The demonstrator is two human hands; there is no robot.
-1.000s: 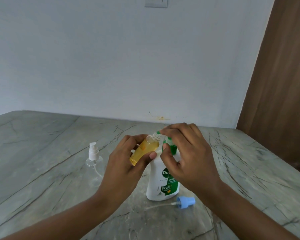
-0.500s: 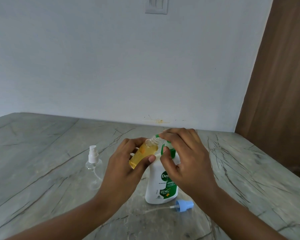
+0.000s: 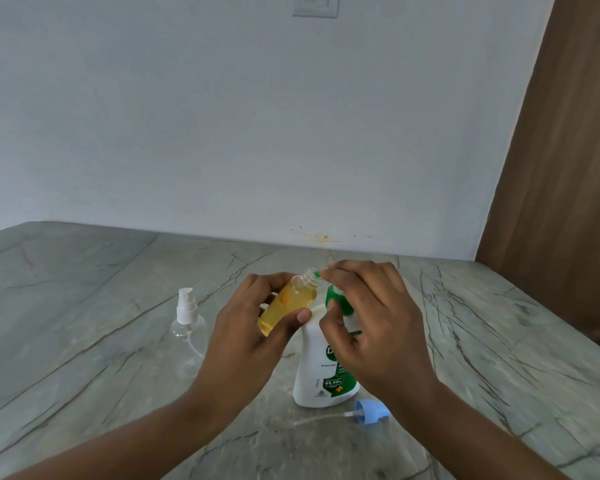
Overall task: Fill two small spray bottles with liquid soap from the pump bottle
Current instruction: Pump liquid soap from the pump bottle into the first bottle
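My left hand (image 3: pixel 248 336) grips a small clear spray bottle (image 3: pixel 288 303) tilted with its open neck up to the right; it holds orange-yellow soap nearly to the shoulder. Its neck meets the green spout of the white pump bottle (image 3: pixel 321 372), which stands upright on the table. My right hand (image 3: pixel 374 327) lies over the green pump head, fingers on top and thumb against its collar. The pump top is mostly hidden by that hand. A second small clear spray bottle (image 3: pixel 187 327) with a white sprayer stands empty to the left.
A blue sprayer cap with its dip tube (image 3: pixel 369 413) lies on the grey marble table (image 3: pixel 84 306) just in front of the pump bottle. A white wall runs along the back and a brown wooden panel (image 3: pixel 561 202) stands at the right.
Both hands and the bottles stay together in the same pose. The whole view has shifted slightly as my head moved.
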